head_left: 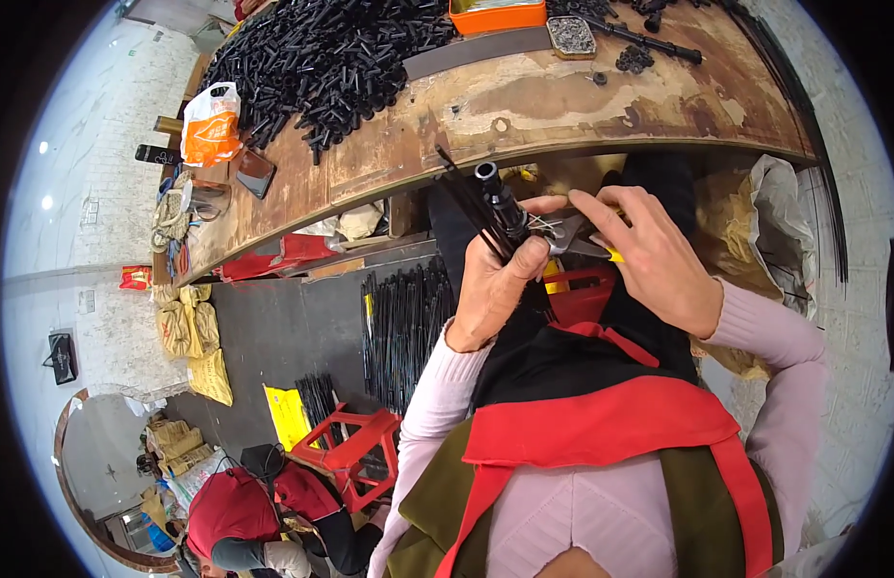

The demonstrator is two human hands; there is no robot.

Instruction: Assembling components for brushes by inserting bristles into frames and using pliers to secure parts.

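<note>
My left hand [493,294] is closed round a black umbrella frame [498,202], a tube with a ring-shaped open end and thin dark ribs beside it. The frame is tilted, held over my lap close to the table's front edge. My right hand [663,255] grips pliers [568,234] with grey metal jaws and a bit of yellow handle showing. The pliers' jaws are at the frame's side, by several thin pale wires [541,223]. My right fingertips hide part of the pliers, and whether the jaws touch the frame I cannot tell.
The worn wooden table [524,111] carries a large heap of black tubes [322,58], an orange box [498,17] and a tin of small metal parts [571,37]. Black rods [403,323] lie left of me, near a red stool [355,448] and a bent-over person [240,511].
</note>
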